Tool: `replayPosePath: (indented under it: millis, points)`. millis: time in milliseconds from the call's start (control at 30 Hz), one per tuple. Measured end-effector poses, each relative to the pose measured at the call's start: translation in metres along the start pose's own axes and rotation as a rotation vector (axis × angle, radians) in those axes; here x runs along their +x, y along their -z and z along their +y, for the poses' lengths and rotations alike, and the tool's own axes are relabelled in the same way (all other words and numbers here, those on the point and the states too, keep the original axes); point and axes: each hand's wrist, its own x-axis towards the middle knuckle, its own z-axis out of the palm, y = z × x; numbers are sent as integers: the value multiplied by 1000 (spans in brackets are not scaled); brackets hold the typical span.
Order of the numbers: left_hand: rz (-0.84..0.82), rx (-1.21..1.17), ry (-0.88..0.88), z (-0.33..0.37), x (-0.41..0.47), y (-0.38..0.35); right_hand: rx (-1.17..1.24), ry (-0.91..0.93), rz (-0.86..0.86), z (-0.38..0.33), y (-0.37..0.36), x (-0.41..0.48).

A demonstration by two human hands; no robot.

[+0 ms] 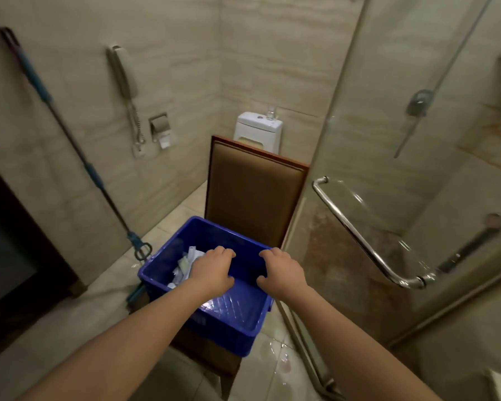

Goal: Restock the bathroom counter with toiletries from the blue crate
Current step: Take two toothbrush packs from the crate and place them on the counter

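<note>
The blue crate point(226, 325) sits on the seat of a brown padded chair point(252, 195). Several white and pale toiletry packets point(182, 264) lie in its far left corner. My left hand point(211, 270) is palm down inside the crate over the packets, fingers curled downward; what is under the fingers is hidden. My right hand point(282, 270) lies on the crate's far right corner, fingers bent over the rim and thumb inside. The bathroom counter is not in view.
A blue-handled mop point(90, 169) leans on the left wall beside the crate. A white toilet point(258, 131) stands behind the chair. A glass shower door with a chrome handle point(359, 233) is close on the right. Dark wooden furniture point(18, 256) is at left. The floor tiles look wet.
</note>
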Motion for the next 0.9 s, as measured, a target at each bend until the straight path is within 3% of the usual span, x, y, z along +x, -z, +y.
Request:
replayPosePath:
  millis: [500,900]
  points:
    - [-50,-24,333,-76,33,-13,-3,220,-137,-25,-39,115]
    - [-265,-39,374,-163,118,-45,61,126,-297,-56,-90,211]
